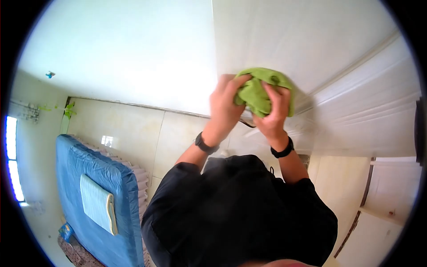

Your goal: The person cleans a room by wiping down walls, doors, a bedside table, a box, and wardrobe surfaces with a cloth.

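Two-handed grip: left hand [223,101], right hand [276,109], fingers of both clamped on bunched green cloth [259,91], up at white wall [271,35] near ridged moulding [356,65]. Opposite-side hold probably keeps loose folds gathered.

The only view came from a camera worn on the person's head, facing forward and steeply down. The black shirt [240,209] loomed close at the bottom edge, while the left grip [223,100] and right grip [276,107] appeared farther out, above centre. The wide lens bowed straight lines, blackened the corners and caught the blue-covered bed [95,162] off left.
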Motion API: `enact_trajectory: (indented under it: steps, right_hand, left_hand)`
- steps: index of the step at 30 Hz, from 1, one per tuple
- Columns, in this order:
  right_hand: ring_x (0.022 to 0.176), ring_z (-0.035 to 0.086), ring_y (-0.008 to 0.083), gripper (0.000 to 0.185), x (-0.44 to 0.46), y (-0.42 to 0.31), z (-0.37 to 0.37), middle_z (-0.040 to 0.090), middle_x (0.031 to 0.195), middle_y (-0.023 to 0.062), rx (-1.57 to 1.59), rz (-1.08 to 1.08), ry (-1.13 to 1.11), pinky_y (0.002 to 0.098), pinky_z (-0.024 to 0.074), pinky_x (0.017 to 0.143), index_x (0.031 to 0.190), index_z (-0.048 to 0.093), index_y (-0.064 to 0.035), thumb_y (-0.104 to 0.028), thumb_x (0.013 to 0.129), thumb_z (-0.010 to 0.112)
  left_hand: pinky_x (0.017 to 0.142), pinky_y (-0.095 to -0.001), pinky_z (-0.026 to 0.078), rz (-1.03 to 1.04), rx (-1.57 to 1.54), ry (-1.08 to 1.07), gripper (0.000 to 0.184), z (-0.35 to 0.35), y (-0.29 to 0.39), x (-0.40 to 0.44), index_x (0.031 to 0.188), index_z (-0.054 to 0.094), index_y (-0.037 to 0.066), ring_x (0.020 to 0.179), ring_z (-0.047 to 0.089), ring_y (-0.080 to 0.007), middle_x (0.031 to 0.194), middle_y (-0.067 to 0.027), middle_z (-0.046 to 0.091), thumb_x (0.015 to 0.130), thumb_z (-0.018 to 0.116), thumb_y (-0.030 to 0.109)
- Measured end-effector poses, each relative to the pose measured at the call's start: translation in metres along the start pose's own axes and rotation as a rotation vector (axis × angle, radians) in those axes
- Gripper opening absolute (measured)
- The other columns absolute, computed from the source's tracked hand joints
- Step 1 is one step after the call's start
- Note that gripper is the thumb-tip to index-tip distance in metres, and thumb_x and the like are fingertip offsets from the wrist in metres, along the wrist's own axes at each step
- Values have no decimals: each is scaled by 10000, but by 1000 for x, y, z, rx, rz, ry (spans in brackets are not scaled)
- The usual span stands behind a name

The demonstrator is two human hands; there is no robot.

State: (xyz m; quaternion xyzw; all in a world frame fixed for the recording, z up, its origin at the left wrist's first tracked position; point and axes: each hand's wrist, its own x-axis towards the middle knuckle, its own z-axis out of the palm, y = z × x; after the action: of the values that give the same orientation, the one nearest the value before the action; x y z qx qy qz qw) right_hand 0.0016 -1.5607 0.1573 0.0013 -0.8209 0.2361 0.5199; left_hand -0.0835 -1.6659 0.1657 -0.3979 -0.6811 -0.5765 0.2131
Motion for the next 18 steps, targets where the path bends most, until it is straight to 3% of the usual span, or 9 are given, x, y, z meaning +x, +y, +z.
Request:
enact_trajectory:
  steps: [6,9,16,18]
  right_hand:
    - [1010,521,353,606,-32,26,-12,509,1108,165,-165,20,159,450,432,873,1197,524,-22,-42,656,797]
    - [1000,525,364,573,-61,29,-10,517,1083,167,-202,110,88,454,432,868,1164,517,-16,-43,662,792]
    - [1018,539,397,537,-91,7,19,542,1068,180,92,499,-417,435,459,842,1158,539,-19,-24,662,746]
    - [1010,544,377,563,-88,-4,31,548,1059,153,24,429,-439,430,467,830,1157,558,-39,-16,629,751]
  left_hand:
    - [506,-303,487,112,-111,-55,414,31,2,-9,1016,684,149,658,613,-193,893,-11,598,623,716,26]
    - [545,-323,505,-5,-91,-205,405,29,-12,-31,1017,662,138,686,625,-228,918,-22,598,633,729,28]
    - [633,-405,518,-397,114,-537,373,-24,-45,-67,1064,622,106,775,627,-331,945,-83,599,706,726,96]
    - [636,-410,517,-450,147,-550,383,-34,-56,-80,1078,619,103,764,624,-335,935,-88,594,709,722,97]
